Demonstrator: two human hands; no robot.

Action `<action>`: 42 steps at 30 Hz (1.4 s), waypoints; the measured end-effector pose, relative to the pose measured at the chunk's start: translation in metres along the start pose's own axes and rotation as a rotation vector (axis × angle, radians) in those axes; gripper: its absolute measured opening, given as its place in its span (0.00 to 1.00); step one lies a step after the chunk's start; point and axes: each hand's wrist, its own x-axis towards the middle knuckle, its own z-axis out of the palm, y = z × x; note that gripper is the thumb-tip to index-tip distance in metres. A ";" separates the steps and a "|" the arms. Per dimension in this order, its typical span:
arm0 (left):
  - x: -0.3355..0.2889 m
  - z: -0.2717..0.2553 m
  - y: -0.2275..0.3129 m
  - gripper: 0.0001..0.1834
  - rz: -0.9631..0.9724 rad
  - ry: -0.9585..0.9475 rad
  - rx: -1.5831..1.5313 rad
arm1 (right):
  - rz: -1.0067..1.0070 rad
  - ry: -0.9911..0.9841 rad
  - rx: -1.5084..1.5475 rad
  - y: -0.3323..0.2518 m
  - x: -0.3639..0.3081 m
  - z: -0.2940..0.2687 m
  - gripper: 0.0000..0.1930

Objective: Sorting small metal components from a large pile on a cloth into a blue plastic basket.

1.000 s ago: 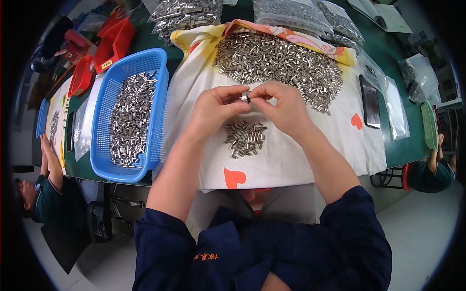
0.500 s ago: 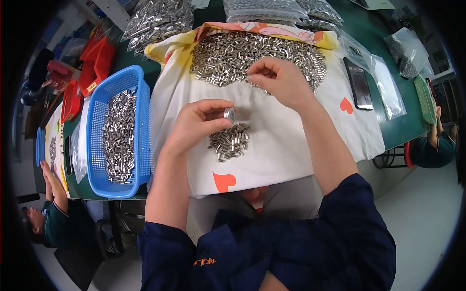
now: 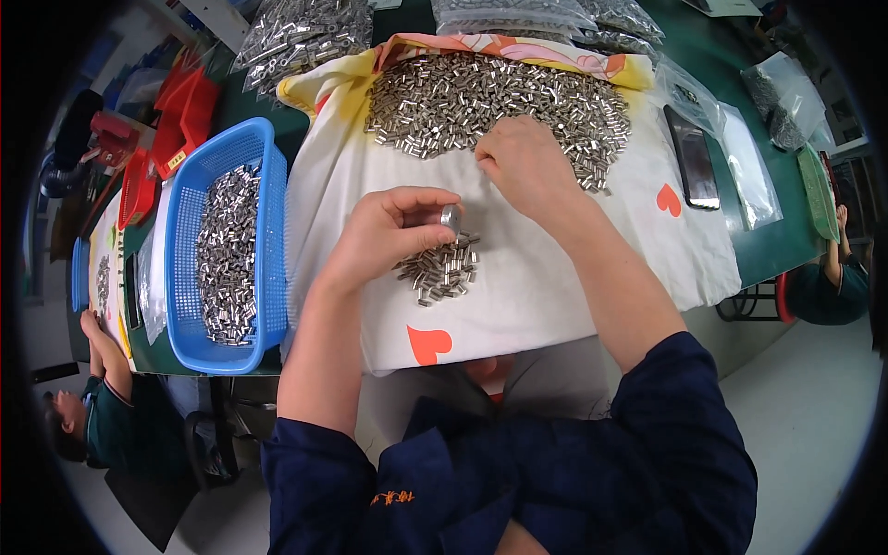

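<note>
Between the thumb and fingers of my left hand [image 3: 388, 231] is a short, round silver metal piece [image 3: 450, 218] with its flat end turned to the right. It hangs just above a small heap of short metal sleeves [image 3: 444, 277] on a white cloth [image 3: 546, 301]. At the near edge of a much larger spread of the same metal sleeves [image 3: 462, 97], my right hand [image 3: 527, 162] has its fingers curled together. Its fingertips point down and left, and whatever they may pinch is hidden.
To the left stands a blue plastic basket [image 3: 274, 231] with many metal sleeves. Red bins [image 3: 190, 120] lie behind it. Bags of metal parts [image 3: 305, 42] line the back. A black phone [image 3: 691, 162] rests by the cloth's right edge. Co-workers [image 3: 125, 407] sit at both sides.
My right hand has turned and come slightly nearer, its fingers now curled in tighter. The left hand, still gripping the round metal piece, has shifted a little to the right.
</note>
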 end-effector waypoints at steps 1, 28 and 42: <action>0.002 -0.001 0.000 0.18 0.018 0.021 -0.017 | -0.012 0.039 0.073 -0.002 0.000 -0.001 0.03; 0.002 -0.004 -0.002 0.18 0.072 0.148 -0.082 | 0.159 -0.248 0.873 -0.029 -0.003 -0.028 0.06; 0.000 -0.001 0.000 0.19 -0.014 0.034 0.054 | 0.006 0.134 0.072 -0.004 0.007 0.010 0.04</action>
